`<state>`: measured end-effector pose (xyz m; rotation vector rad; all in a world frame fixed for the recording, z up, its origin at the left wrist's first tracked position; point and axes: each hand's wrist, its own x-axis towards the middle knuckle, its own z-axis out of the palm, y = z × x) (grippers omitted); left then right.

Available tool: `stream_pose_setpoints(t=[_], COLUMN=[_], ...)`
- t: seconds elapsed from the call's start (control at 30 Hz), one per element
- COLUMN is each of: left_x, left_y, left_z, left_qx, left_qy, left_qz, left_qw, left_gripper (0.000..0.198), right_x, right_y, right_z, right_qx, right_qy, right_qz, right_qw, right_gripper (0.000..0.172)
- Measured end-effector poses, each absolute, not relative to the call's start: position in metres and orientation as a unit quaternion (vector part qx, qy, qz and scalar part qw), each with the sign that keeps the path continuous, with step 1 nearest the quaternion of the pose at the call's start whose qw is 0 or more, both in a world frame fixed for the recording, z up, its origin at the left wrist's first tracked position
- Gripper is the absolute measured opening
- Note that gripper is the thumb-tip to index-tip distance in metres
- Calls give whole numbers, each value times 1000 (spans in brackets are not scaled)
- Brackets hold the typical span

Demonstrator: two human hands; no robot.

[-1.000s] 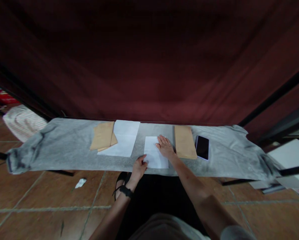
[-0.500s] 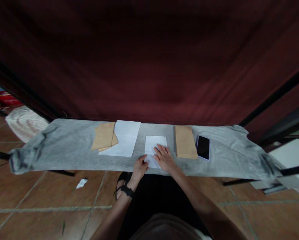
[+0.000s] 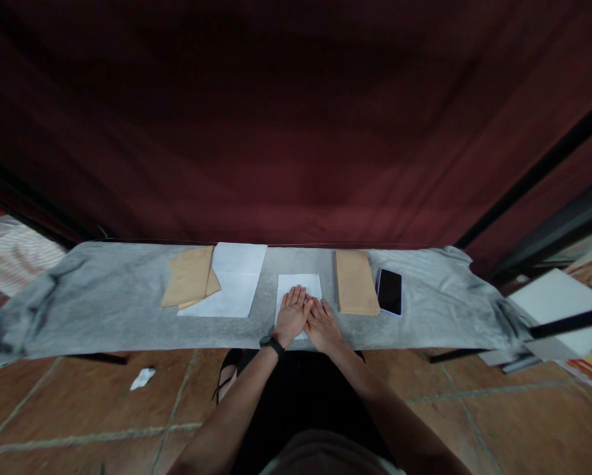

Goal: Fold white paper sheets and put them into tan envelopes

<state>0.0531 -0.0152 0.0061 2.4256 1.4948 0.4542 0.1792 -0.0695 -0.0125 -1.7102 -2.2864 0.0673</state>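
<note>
The left hand (image 3: 291,316) and right hand (image 3: 322,324) lie flat, grasping nothing, on the rectangular white paper sheet (image 3: 298,280), just left of the brown, rectangular paper stack (image 3: 357,284). The sheet should be light, thin and easily creased, best held by its edges.

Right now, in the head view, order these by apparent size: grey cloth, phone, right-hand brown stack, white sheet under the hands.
1. Grey cloth
2. Brown stack and white sheet: too alike to rank; hands cover part of the sheet
3. Phone
</note>
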Motion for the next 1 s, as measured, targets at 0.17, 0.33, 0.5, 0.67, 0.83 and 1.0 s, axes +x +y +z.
stream_pose_setpoints(t=[0.17, 0.33, 0.5, 0.67, 0.83, 1.0], left_x=[31, 1, -27, -51, -54, -56], left_y=[7, 18, 10, -34, -66, -63], left_z=[1, -2, -7, -2, 12, 16], left_qx=[809, 796, 802, 861, 895, 881], left_qy=[550, 571, 554, 442, 391, 403], left_qz=[170, 181, 201, 187, 134, 155], left_qw=[118, 84, 101, 170, 166, 192], left_gripper=[59, 58, 53, 49, 66, 60], right_x=[179, 180, 180, 179, 180, 183], right_y=[-69, -69, -68, -69, -70, -72], right_z=[-12, -12, -14, -15, -11, -7], right_qx=[-600, -603, -598, -601, -602, -594], right_qy=[-785, -781, -784, -780, -781, -788], right_qz=[38, 46, 48, 50, 53, 58], right_qw=[152, 155, 158, 164, 160, 151], right_gripper=[52, 51, 50, 50, 49, 50])
